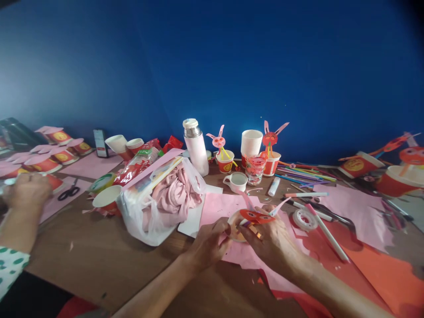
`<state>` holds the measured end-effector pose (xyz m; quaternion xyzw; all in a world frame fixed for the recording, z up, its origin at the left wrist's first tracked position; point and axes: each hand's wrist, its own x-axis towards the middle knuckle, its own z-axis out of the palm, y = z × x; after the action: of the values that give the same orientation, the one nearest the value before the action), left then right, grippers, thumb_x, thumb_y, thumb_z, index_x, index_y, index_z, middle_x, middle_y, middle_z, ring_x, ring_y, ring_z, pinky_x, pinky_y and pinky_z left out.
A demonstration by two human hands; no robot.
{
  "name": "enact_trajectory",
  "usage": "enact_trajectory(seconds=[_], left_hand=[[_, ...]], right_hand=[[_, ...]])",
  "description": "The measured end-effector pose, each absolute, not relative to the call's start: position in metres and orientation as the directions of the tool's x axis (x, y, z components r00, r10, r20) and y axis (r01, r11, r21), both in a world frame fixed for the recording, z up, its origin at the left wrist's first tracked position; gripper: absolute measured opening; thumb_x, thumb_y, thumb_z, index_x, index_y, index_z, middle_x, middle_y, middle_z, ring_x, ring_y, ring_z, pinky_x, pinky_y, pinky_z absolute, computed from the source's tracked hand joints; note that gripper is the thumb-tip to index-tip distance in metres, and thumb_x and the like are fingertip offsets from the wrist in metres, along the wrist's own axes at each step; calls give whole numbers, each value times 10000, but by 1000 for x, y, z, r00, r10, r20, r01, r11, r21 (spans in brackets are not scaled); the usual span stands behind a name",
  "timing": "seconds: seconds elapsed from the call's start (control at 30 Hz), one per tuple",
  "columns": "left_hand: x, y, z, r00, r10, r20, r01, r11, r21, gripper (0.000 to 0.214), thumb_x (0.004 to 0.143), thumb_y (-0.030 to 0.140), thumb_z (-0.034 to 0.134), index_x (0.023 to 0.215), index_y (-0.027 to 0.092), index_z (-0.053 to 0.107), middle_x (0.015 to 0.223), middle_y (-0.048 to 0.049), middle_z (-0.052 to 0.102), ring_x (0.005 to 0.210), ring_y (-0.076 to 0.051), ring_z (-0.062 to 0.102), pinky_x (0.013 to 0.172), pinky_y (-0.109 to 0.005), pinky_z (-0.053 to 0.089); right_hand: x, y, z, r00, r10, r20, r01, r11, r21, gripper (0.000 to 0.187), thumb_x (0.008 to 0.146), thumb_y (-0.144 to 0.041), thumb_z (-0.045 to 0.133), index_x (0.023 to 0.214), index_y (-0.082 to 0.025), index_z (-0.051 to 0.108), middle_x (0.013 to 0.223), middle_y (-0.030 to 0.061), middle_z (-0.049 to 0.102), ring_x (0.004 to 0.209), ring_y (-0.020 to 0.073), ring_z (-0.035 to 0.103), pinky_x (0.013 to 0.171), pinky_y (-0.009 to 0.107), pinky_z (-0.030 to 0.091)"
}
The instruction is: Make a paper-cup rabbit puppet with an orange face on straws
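Note:
Low in front of me, a paper cup (233,221) is tilted with its open mouth toward me. My left hand (212,240) pinches its left rim between thumb and fingers. My right hand (274,234) wraps round the right side, its thumb reaching over the rim into the cup. A red paper rabbit head (256,216) with pink ears stands up at the cup, close against my right fingers. How the head joins the cup is hidden by my right hand. Pink paper sheets (215,205) lie underneath.
Behind are finished rabbit cups (226,161), stacked cups (251,143), a white mug (236,181) and a thermos (196,150). Right: tape (304,219), markers (327,234), coloured pipe cleaners (304,174). Left: a plastic bag (149,234), scissors (69,192) and another person's hand (28,192).

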<state>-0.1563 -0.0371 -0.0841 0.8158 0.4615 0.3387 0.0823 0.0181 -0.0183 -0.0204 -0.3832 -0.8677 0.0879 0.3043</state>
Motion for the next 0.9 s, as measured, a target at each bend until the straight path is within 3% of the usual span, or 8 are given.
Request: enact_trajectory(seconds=[0.27,0.43,0.63,0.77,0.9], left_hand=[[-153,-38,-76,336,831,443,657,-544,522,303,672,64,468,925,232,466,837,-20,622,772,-167,609,675,-265,470],[-148,-41,-54,308,875,373,513,-483,709,388,650,92,488,1021,202,465,975,-58,576,863,-184,575,748,-298,464],[-134,-32,-32,175,892,416,404,-450,796,237,752,190,485,988,180,498,1100,-104,515,985,-208,525,770,-308,454],[-117,-23,-12,111,912,394,379,-405,832,227,734,186,551,961,185,535,1035,-70,557,957,-189,527,823,-299,427],[-106,-17,-2,42,919,391,414,-372,831,97,722,151,541,797,176,598,841,-29,593,789,-156,536,729,-261,435]], right_hand=[[14,-15,-18,-577,731,364,661,680,-317,212,814,-176,464,693,-189,637,691,37,662,636,173,566,633,302,361],[16,-8,-15,-455,849,270,764,528,-371,255,798,-233,537,556,-174,590,634,43,648,636,176,580,586,263,380],[21,-3,-11,-435,855,282,784,514,-349,195,803,-176,511,620,-167,579,634,37,639,612,171,573,559,249,387],[21,-3,-11,-414,856,310,788,507,-350,153,701,-44,546,606,-160,578,671,47,644,676,184,578,632,267,402],[26,-1,-12,-434,841,322,754,535,-381,110,714,-74,557,659,-165,585,721,42,644,740,182,572,711,285,400]])
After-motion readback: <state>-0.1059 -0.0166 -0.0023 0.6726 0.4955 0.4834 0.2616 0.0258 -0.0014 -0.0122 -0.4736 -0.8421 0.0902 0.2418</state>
